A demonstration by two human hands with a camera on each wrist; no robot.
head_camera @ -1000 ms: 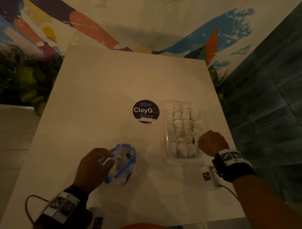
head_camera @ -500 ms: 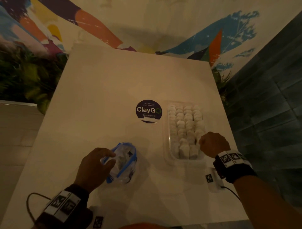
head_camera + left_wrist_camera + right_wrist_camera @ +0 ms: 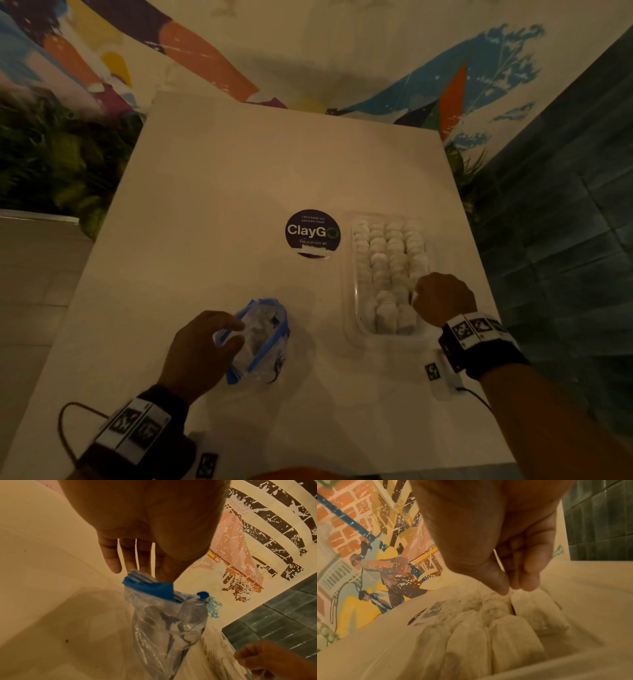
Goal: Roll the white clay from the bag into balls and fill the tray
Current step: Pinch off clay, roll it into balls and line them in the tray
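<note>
Right hand [image 3: 443,298] sits at the tray's [image 3: 352,318] 4 o'clock corner, fingers bunched with tips down on a clay ball [image 3: 537,609] in the near right row; whether it pinches or only presses, cannot tell. Over the last second this hand has scarcely shifted: judged as seating the final ball.

Left hand [image 3: 195,353] holds the bag [image 3: 260,339] at 7 o'clock of the table [image 3: 205,192], thumb and fingers pinching its blue zip rim [image 3: 147,586]. Same grip as before.

Tray, at 3 o'clock of the ClayGo sticker [image 3: 312,230]: rows of white balls, apparently full. Bag: clear, smeared white, no lump visible.
</note>
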